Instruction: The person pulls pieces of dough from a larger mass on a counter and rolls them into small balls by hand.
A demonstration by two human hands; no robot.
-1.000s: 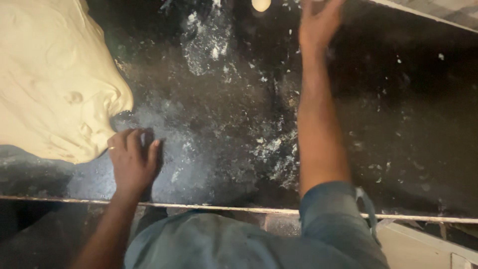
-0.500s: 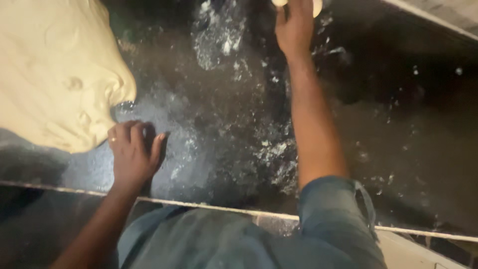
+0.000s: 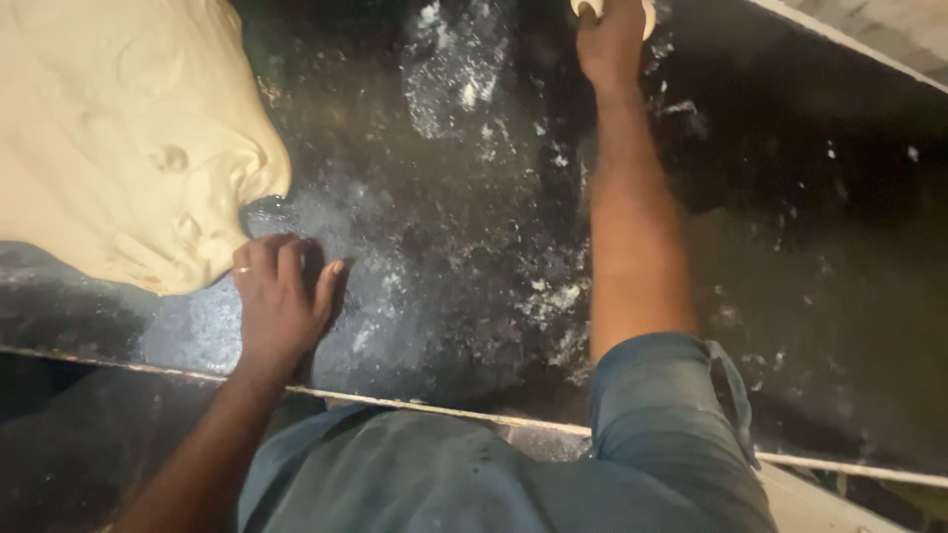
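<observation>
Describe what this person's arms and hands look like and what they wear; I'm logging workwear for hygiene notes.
Both forearms are bare. The right arm has a blue-grey sleeve rolled up near the elbow, with a tab or strap hanging from the cuff. The shirt is of the same dusty blue-grey cloth. The left hand wears a ring on one finger; no gloves on it or on the right hand. No watch shows.

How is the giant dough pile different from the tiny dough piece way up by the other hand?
The big dough mass sprawls wide over the dark counter; the small dough piece barely peeks out at the top edge. The big one lies free, just beside the left hand, which rests flat on the floured counter. The small one sits under the outstretched right hand, mostly hidden. Both are pale cream.
</observation>
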